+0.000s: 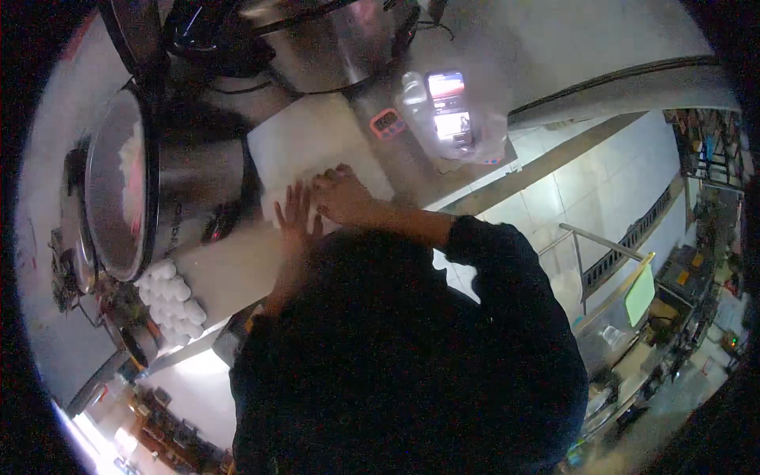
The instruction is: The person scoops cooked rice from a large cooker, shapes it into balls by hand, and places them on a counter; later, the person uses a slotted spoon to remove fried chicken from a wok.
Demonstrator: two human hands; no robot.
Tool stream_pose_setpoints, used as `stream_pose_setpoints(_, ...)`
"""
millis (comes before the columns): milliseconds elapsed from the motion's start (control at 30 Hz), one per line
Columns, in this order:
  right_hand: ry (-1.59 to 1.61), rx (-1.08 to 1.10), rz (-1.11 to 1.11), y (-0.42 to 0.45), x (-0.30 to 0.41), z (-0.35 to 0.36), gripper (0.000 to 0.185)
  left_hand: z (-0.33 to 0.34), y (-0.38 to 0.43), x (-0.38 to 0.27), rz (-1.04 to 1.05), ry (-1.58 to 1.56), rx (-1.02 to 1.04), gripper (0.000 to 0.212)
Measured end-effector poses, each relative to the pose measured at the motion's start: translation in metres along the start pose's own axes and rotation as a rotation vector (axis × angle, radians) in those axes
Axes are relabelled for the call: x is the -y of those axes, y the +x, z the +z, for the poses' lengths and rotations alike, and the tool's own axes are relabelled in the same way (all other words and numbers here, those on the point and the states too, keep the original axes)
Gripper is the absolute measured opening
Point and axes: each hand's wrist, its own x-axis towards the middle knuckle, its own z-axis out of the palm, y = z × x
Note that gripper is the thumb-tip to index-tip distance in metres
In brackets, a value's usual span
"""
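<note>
A white board (pixel 314 139) lies on the counter in front of me. Over its near part my left hand (pixel 294 214) rests palm down with its fingers spread. Just right of it, my right hand (pixel 343 196) is curled, its fingertips turned toward the board. Whether anything is under or inside those curled fingers is hidden, and the dim light blurs the detail. To the left stands a large open electric cooker (pixel 199 184), with something white and pink (pixel 132 178) inside.
Several white rounded items (pixel 172 303) are heaped by the counter's left edge. A pink-rimmed timer (pixel 387 123) and a lit phone (pixel 449 110) on clear plastic lie to the right. Another metal pot (pixel 320 50) stands behind the board. A metal rail (pixel 599 240) rises beyond the tiled floor.
</note>
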Motion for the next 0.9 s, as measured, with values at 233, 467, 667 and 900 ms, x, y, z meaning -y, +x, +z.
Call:
stream_pose_setpoints(233,0.008,-0.583,0.532,-0.027,-0.095,-0.132,0.039,0.025,-0.013,0.011,0.014,-0.057,0.134,0.056)
stream_pose_setpoints(467,-0.469,-0.191,0.653,-0.066,-0.136,-0.133,0.063,0.037,-0.02,0.027,0.037,-0.096,0.085,0.056)
stream_pose_setpoints(667,-0.322,-0.174,0.71,-0.108,-0.109,-0.142,0.056,0.035,-0.014,0.021,0.032,-0.079,0.037,0.054)
stream_pose_setpoints(900,-0.346,-0.146,0.712,-0.105,-0.092,-0.136,0.051,0.046,-0.019,0.032,0.059,-0.081,-0.017,0.054)
